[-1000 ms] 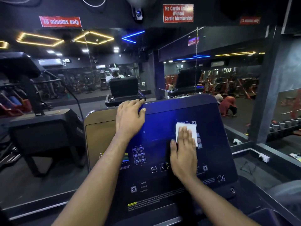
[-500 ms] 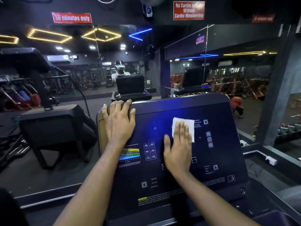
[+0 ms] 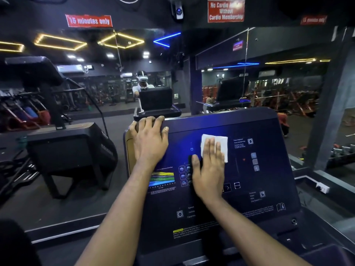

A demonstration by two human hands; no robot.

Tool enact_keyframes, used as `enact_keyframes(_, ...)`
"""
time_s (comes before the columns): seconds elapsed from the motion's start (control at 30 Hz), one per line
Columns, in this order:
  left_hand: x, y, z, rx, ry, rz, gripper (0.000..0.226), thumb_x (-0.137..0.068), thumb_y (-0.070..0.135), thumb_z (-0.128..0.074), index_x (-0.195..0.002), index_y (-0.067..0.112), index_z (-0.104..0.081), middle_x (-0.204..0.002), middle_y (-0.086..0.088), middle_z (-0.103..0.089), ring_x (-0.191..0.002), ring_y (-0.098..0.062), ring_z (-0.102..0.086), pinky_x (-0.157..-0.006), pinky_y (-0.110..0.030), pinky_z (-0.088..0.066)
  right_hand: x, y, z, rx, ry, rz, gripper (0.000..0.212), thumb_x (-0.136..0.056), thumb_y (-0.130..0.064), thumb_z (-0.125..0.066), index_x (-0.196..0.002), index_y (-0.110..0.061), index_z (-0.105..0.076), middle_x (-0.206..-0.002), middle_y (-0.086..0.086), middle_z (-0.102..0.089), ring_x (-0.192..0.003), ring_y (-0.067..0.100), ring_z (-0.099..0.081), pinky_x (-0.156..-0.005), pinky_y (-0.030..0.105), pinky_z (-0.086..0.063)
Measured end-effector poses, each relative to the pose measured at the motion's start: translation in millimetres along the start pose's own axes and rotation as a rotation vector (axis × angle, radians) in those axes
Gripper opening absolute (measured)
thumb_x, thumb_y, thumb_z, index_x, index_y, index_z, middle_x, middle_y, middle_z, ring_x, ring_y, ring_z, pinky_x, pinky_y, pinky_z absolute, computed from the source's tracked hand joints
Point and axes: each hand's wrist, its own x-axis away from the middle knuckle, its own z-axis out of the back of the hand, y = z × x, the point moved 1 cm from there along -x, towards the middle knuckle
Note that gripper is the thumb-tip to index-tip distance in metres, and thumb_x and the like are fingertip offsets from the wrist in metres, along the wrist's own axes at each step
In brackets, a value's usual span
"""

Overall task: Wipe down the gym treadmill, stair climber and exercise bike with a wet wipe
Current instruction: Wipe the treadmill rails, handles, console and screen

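A dark, glossy treadmill console (image 3: pixel 269 179) with lit icons and a coloured chart fills the middle of the head view. My right hand (image 3: pixel 209 169) lies flat with straight fingers on a white wet wipe (image 3: pixel 222 146), pressing it against the upper middle of the panel. My left hand (image 3: pixel 149 141) rests on the console's top left corner, its fingers bent over the upper edge.
A black machine (image 3: pixel 71 152) stands on the floor to the left. A mirror wall (image 3: pixel 192 77) straight ahead reflects me, the console's back and gym racks. A ledge with a white socket (image 3: pixel 322 188) runs at the right.
My right hand has slid the wipe leftwards across the panel, from near the right-hand icons to its upper middle. My left hand has shifted towards the console's top left corner.
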Motion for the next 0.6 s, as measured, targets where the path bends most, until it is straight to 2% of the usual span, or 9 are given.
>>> enact_keyframes(0.1, 1, -2, -2, -0.002, 0.013, -0.022, 0.045, -0.098, 0.045, -0.041, -0.137, 0.028, -0.058, -0.127, 0.001, -0.06, -0.126, -0.021, -0.047, -0.114, -0.045, -0.016, 32, 6, -5, 0.023, -0.089, 0.176, 0.066, -0.108, -0.05, -0.027, -0.163, -0.022, -0.004, -0.171, -0.007, -0.001, -0.157, 0.014, 0.002, -0.127, 0.035, -0.004)
enact_keyframes(0.2, 0, -5, -1, 0.012, 0.014, -0.037, 0.043, -0.1, 0.044, -0.045, -0.138, 0.029, -0.058, -0.127, 0.001, -0.06, -0.126, -0.021, -0.047, -0.114, -0.044, -0.016, 74, 38, -1, 0.084, -0.145, 0.292, 0.062, -0.108, -0.046, -0.027, -0.163, -0.024, -0.008, -0.17, -0.01, -0.005, -0.157, 0.013, -0.005, -0.123, 0.04, -0.012)
enact_keyframes(0.3, 0, -7, 4, 0.015, -0.002, -0.042, 0.042, -0.1, 0.045, -0.047, -0.14, 0.033, -0.057, -0.13, 0.004, -0.06, -0.127, -0.018, -0.047, -0.114, -0.043, -0.018, 51, 47, 10, 0.051, -0.084, 0.127, 0.061, -0.108, -0.048, -0.022, -0.163, -0.023, -0.009, -0.17, -0.008, -0.006, -0.157, 0.011, -0.004, -0.125, 0.041, -0.014)
enact_keyframes(0.4, -1, -10, 10, 0.022, -0.026, -0.072, 0.042, -0.101, 0.043, -0.049, -0.142, 0.036, -0.055, -0.134, 0.01, -0.06, -0.129, -0.016, -0.047, -0.113, -0.041, -0.021, -1, 18, 11, -0.003, 0.004, -0.068, 0.067, -0.106, -0.052, -0.019, -0.162, -0.016, -0.011, -0.169, -0.003, -0.006, -0.157, 0.015, 0.0, -0.127, 0.045, -0.012)
enact_keyframes(0.5, -2, -13, 14, 0.136, -0.018, -0.083, 0.041, -0.1, 0.035, -0.054, -0.141, 0.034, -0.058, -0.141, 0.009, -0.058, -0.131, -0.017, -0.048, -0.114, -0.04, -0.024, 3, -15, -4, -0.008, -0.055, 0.098, 0.066, -0.107, -0.05, -0.022, -0.163, -0.017, -0.01, -0.17, -0.003, -0.004, -0.157, 0.016, 0.001, -0.128, 0.04, -0.007)
enact_keyframes(0.6, 4, -26, 21, 0.279, 0.065, 0.025, 0.038, -0.099, 0.019, -0.058, -0.136, 0.021, -0.064, -0.146, -0.002, -0.055, -0.135, -0.025, -0.047, -0.114, -0.042, -0.031, 68, -9, -17, 0.038, -0.179, 0.326, 0.063, -0.108, -0.048, -0.026, -0.163, -0.023, -0.009, -0.171, -0.008, -0.004, -0.157, 0.015, -0.004, -0.126, 0.037, -0.006)
